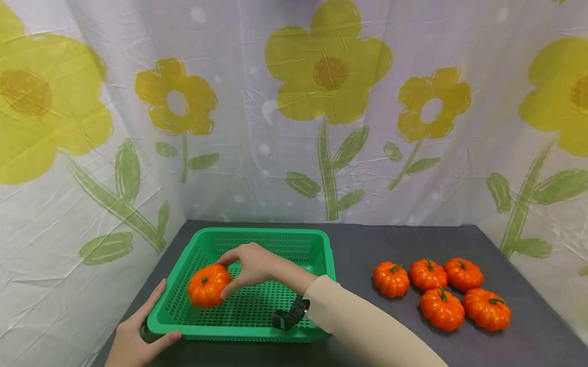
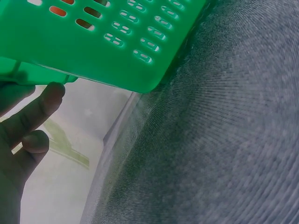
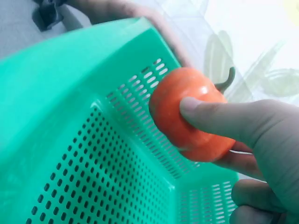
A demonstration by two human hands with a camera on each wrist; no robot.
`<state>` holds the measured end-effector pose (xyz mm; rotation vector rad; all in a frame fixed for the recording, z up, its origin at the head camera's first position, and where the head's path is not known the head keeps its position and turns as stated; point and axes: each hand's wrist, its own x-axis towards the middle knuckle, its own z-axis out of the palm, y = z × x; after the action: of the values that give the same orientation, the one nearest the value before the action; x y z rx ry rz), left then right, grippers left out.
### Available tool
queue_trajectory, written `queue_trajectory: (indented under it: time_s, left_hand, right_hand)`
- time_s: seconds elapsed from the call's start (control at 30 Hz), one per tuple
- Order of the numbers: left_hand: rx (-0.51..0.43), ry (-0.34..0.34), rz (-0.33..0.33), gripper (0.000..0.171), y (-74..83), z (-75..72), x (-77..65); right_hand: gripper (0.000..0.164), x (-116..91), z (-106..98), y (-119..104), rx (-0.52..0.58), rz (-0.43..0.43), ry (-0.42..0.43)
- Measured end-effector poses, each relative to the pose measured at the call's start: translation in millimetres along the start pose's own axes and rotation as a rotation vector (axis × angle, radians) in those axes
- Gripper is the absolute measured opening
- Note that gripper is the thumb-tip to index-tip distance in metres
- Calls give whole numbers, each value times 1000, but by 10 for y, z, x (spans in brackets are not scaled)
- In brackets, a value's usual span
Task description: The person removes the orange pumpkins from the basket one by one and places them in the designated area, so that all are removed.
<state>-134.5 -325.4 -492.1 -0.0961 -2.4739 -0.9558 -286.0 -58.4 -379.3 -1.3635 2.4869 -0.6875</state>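
Observation:
In the head view my right hand holds a small orange pumpkin over the left part of a green plastic basket. The right wrist view shows the thumb pressed on the side of the pumpkin and fingers behind it; its green stem points away from the palm. My left hand grips the basket's near left corner, thumb on the front rim and fingers along the left side. From the left wrist, the fingertips show by the underside of the basket's rim. The basket floor visible beneath the pumpkin is bare mesh.
Several more orange pumpkins with green stems stand grouped on the dark tabletop, right of the basket. A white curtain printed with yellow flowers hangs behind and on both sides. A black watch or strap is on the right wrist.

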Motion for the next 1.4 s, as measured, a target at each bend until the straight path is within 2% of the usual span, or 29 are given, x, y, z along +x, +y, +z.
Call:
queue_trajectory:
  time_s: [0.3, 0.6, 0.77, 0.9, 1.07, 1.4]
  left_hand:
    - [-13, -14, 12, 104, 4, -10, 4]
    - [6, -15, 8, 104, -3, 4, -8]
    - [-1, -14, 10, 103, 2, 6, -4]
    - [-16, -4, 21, 102, 16, 5, -11]
    - [-34, 4, 34, 101, 31, 12, -25]
    - [-55, -3, 37, 102, 24, 9, -16]
  right_hand:
    - [69, -255, -123, -1, 90, 31, 107]
    - [70, -525, -154, 12, 143, 43, 258]
    - [70, -680, -144, -11, 154, 42, 277]
    - [70, -830, -123, -44, 227, 56, 287]
    - [69, -1006, -110, -53, 295, 70, 347]
    - [66, -1375, -97, 137, 378, 126, 441]
